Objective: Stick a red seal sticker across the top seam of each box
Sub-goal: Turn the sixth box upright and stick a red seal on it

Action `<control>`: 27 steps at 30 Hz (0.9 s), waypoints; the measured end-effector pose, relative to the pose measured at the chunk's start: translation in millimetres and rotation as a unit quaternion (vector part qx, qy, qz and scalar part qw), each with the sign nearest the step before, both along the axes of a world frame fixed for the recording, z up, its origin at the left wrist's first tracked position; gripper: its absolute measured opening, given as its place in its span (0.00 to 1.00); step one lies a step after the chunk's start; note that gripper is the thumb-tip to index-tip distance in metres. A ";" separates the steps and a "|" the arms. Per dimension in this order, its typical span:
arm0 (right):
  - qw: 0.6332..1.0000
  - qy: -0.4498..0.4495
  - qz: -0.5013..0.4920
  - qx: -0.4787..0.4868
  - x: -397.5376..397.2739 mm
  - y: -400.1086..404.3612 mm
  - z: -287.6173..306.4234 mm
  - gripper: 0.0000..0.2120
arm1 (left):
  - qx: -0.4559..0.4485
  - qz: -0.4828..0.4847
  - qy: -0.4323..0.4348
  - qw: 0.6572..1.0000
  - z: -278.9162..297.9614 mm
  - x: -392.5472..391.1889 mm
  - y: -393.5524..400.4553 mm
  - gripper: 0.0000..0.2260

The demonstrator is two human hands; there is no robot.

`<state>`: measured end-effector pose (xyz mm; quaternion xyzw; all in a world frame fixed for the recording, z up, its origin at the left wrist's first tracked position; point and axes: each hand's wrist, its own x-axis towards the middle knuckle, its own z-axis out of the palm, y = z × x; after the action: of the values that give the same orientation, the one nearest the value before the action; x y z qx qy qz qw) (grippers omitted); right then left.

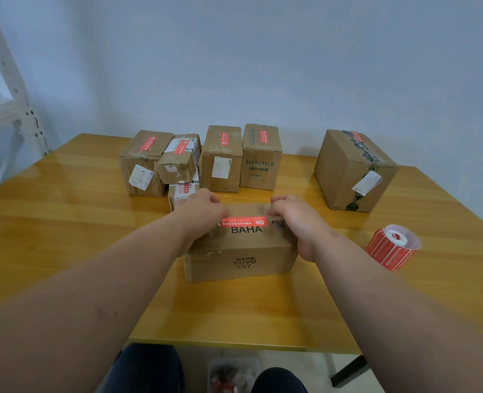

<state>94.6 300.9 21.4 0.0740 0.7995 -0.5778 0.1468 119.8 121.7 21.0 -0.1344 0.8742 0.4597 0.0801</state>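
A pale wall is backing a glossy yellow wooden table, with a white metal shelf frame standing off to the left. Near the front edge a brown box printed BAHA is sitting square to the person, and a red seal sticker is lying lengthwise on its top. The left hand is curling over the sticker's left end and the right hand over its right end, fingers bent down onto the box top; whether they are pinching the sticker or only pressing it flat cannot be told.

Behind, a cluster of five smaller boxes is already wearing red seals, and a larger box at the far right is showing one too. The sticker roll is lying on its side to the right of the BAHA box, apart from it.

The step looks like smoothing the seal down. The risks are judged to be these: uneven pressure from the two ends could be trapping a wrinkle or bubble in the middle; if the seal is sitting beside the seam instead of across it, the flaps are staying unsealed; and a sideways push on the slick tabletop could be sliding the box toward the roll.
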 end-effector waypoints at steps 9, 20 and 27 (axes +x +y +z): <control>0.999 0.005 0.004 0.053 -6.9 -5.8 -1.8 0.24 | -0.029 0.019 0.012 0.999 -1.6 -2.8 3.2 0.21; 0.993 0.056 0.017 0.105 -6.6 -8.8 -10.4 0.28 | -0.070 0.005 0.034 0.997 -4.6 -1.2 1.8 0.20; 0.996 0.047 0.032 0.071 -4.2 -3.3 -10.8 0.27 | -0.002 -0.008 0.003 1.000 -5.2 0.0 -3.9 0.19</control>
<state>90.4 297.6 10.6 0.0313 0.8465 -0.5174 0.1216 119.8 117.8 15.8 -0.1261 0.8764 0.4575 0.0813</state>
